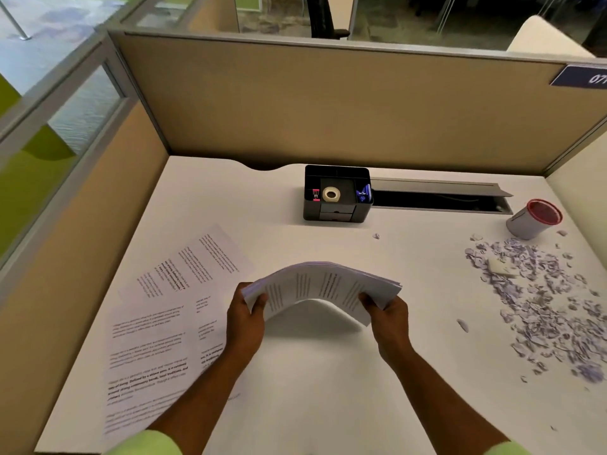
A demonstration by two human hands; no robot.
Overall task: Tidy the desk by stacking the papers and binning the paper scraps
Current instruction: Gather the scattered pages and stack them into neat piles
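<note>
A thick stack of printed papers [323, 287] arches upward above the middle of the white desk [312, 389]. My left hand [244, 318] grips its left end and my right hand [389, 318] grips its right end. Several loose printed sheets [157, 326] lie spread flat on the desk to the left of my hands. A wide scatter of small paper scraps [545, 310] covers the right side of the desk. A small grey bin with a red inside [533, 219] stands just beyond the scraps at the far right.
A black desk organiser [336, 193] with a tape roll stands at the back centre beside an open cable tray [440, 200]. Beige partition walls [328, 106] close the desk at the back and left. A small white block [501, 267] lies among the scraps.
</note>
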